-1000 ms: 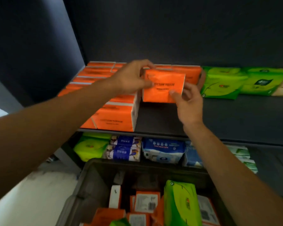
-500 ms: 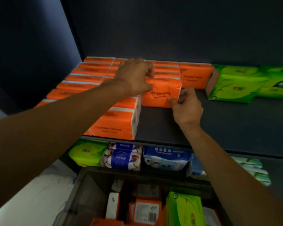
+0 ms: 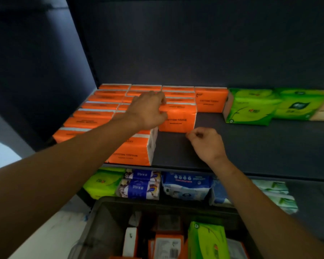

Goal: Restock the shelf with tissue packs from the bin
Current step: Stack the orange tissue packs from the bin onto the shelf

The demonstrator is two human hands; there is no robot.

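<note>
Placement seems finished: left hand (image 3: 148, 111) grips the shelved orange plastic-wrapped tissue pack (image 3: 179, 119), right hand (image 3: 207, 144) curls empty, grey plastic bin (image 3: 105, 230) next.

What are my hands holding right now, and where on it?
The left hand grips the orange tissue pack at its top left corner; the right hand holds nothing.

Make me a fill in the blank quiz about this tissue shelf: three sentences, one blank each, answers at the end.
1. The left hand grips a cotton tissue pack coloured ____.
2. The right hand hovers over the shelf with fingers curled, holding ____.
3. The tissue packs directly right of the orange rows are coloured ____.

Answers: orange; nothing; green.
</note>
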